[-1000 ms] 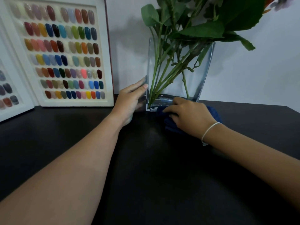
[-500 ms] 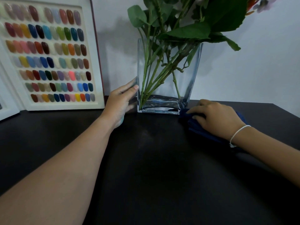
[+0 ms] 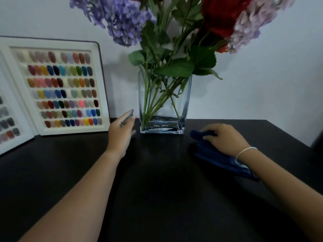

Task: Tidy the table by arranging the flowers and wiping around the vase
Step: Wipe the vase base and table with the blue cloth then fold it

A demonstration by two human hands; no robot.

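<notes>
A clear glass vase (image 3: 183, 105) stands at the back of the black table (image 3: 157, 189), against the white wall. It holds green stems with purple flowers (image 3: 120, 20), a red flower (image 3: 222, 14) and pale pink flowers (image 3: 253, 21). My left hand (image 3: 121, 133) hovers just left of the vase, fingers apart, a small gap from the glass. My right hand (image 3: 225, 138) presses on a dark blue cloth (image 3: 215, 158) on the table right of the vase, fingers curled over its front edge.
An open white display book of coloured nail samples (image 3: 61, 88) leans against the wall at the left. The table's right edge (image 3: 288, 135) runs diagonally close behind my right wrist.
My left hand has come off the vase's left side. My right hand slid the blue cloth from the vase's front to its right. The view tilted up, showing the blooms.
</notes>
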